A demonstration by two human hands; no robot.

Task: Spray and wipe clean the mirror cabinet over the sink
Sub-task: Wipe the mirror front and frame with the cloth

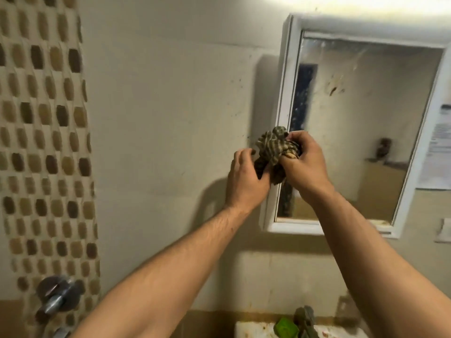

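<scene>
The right hand (pixel 305 164) is shown curled round a bunched checked cloth (pixel 275 147), fingers closed over its upper folds. The left hand (pixel 244 181) is seen gripping the lower end of the same cloth, fingers bent round it from the other side. The cloth is held between the two as if being wrung or gathered into a pad. It is raised just in front of the left edge of the mirror cabinet (pixel 286 93), somewhat above that cabinet's lower left corner. Whether the cloth touches the white frame cannot be told.

The glass (pixel 366 123) is seen spotted along its left edge, streaked across its top edge and marked by a brownish smear near the upper middle. From this the wiping is judged to be at an early stage or hardly begun. Most of the glass and all of the frame are taken to be left to do. No spray bottle can be made out with certainty. A green object (pixel 285 326) is glimpsed at the back rim of the sink (pixel 253 329), beside the tap (pixel 305 318), but what it is cannot be told.

Bare wall (pixel 170 118) lies open to the left of the cabinet, and room for both forearms is judged ample there. A strip of mosaic tile (pixel 48 142) and a wall valve (pixel 57 293) are set well apart, at the far left. To the right, a paper notice (pixel 436 147) is fixed just beside the cabinet's right edge. Care at that edge is judged advisable, lest the paper be wetted.
</scene>
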